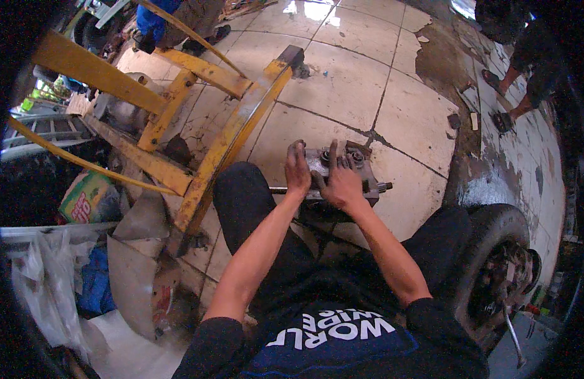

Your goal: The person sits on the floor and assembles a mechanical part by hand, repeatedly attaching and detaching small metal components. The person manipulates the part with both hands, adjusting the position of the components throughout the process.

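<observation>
A greasy metal gear housing [362, 169], with a splined shaft [383, 187] sticking out to the right, is on the floor between my knees. My left hand [298, 172] lies along its left side, fingers stretched out and close together. Across the top rests my right hand [342, 183], its index finger extended forward and the thumb pointing left. Round raised fittings [357, 156] show just beyond those fingers. Under my left wrist a thin metal rod [278, 190] points to the left. My hands and forearms hide the housing's near side.
At left stands a yellow steel hoist frame [232, 139]. A wheel with a tyre [503, 252] is close to my right knee. Plastic sheeting [48, 284] and a bag [86, 197] are at lower left. Other people's feet [503, 120] show at far right, with another person [151, 25] at upper left.
</observation>
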{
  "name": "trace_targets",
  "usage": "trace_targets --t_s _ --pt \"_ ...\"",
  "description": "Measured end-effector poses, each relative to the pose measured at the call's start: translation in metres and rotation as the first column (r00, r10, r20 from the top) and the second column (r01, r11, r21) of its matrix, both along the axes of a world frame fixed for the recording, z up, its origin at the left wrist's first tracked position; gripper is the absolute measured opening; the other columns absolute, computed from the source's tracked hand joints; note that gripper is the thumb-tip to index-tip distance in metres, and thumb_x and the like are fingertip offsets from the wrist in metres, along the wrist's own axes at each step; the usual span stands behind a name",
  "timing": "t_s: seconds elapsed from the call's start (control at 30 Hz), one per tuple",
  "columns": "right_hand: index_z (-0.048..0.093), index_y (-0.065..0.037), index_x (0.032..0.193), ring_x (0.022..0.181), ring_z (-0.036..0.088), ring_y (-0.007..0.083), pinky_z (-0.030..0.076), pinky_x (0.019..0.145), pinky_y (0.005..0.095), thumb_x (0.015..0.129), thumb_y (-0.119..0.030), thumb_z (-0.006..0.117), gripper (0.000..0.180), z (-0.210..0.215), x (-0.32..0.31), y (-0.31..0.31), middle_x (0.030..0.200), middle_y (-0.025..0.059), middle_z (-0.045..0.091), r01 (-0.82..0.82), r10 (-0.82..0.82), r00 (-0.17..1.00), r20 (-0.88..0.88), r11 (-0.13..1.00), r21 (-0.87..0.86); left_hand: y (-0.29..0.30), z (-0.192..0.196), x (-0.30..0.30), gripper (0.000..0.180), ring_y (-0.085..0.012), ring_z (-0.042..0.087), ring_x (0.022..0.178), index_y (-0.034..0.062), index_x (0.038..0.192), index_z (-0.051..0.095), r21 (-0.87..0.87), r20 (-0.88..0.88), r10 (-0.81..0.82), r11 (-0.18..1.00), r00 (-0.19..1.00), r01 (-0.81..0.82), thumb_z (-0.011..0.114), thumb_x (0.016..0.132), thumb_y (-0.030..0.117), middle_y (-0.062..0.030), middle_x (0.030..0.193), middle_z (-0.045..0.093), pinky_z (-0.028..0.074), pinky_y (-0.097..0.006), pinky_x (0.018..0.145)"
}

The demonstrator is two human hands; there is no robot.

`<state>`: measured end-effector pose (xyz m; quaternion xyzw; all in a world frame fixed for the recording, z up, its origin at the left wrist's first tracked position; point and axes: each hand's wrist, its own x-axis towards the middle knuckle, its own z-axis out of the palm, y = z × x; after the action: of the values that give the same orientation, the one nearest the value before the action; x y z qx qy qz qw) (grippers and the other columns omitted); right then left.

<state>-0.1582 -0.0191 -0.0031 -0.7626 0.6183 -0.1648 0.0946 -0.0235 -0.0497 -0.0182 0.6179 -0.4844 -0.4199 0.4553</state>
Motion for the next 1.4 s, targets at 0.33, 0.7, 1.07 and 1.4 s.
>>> trace_targets --t_s 0.33,0.7,1.07,1.4 --pt "-0.007 0.007 0.147 0.106 0.061 0.0428 0.027 0.113 0.0479 0.093 -0.050 0.047 0.095 0.026 0.007 -0.014 0.114 0.0270 0.063 0.060 -0.089 0.994 0.065 0.929 0.366 -0.001 -0.024 0.006 0.054 -0.0336 0.054 0.114 -0.0035 0.119 0.055 -0.133 0.035 0.013 0.991 0.999 -0.008 0.031 0.102 0.042 -0.0207 0.119 0.059 0.039 -0.040 0.099" --pt "-0.009 0.005 0.148 0.126 0.048 0.0410 0.012 0.116 0.0508 0.093 -0.054 0.046 0.098 -0.001 -0.006 -0.008 0.128 0.0287 0.055 -0.050 0.061 0.995 -0.082 0.990 0.131 -0.001 -0.016 0.009 0.053 -0.0346 0.048 0.123 -0.0019 0.130 0.050 -0.016 -0.056 -0.008 1.000 0.998 0.007 0.031 0.101 0.039 -0.0211 0.130 0.052 0.033 -0.042 0.107" --pt "-0.002 0.001 0.151 0.126 0.045 0.0454 0.013 0.114 0.0567 0.093 -0.058 0.041 0.093 0.005 0.004 0.016 0.132 0.0319 0.049 0.015 -0.007 0.991 -0.132 0.998 0.058 0.006 -0.008 0.001 0.061 -0.0323 0.052 0.119 -0.0024 0.125 0.052 -0.037 -0.004 0.063 0.997 0.998 -0.063 0.028 0.102 0.048 -0.0199 0.124 0.057 0.036 -0.039 0.102" --pt "-0.002 0.006 0.149 0.123 0.051 0.0369 0.009 0.114 0.0581 0.094 -0.050 0.044 0.090 0.002 0.009 0.014 0.127 0.0271 0.056 0.033 -0.068 0.980 -0.187 0.982 -0.186 -0.005 -0.039 0.012 0.059 -0.0293 0.043 0.127 -0.0020 0.133 0.044 -0.082 -0.080 -0.096 0.993 0.992 0.089 0.025 0.103 0.046 -0.0193 0.134 0.047 0.031 -0.037 0.108"
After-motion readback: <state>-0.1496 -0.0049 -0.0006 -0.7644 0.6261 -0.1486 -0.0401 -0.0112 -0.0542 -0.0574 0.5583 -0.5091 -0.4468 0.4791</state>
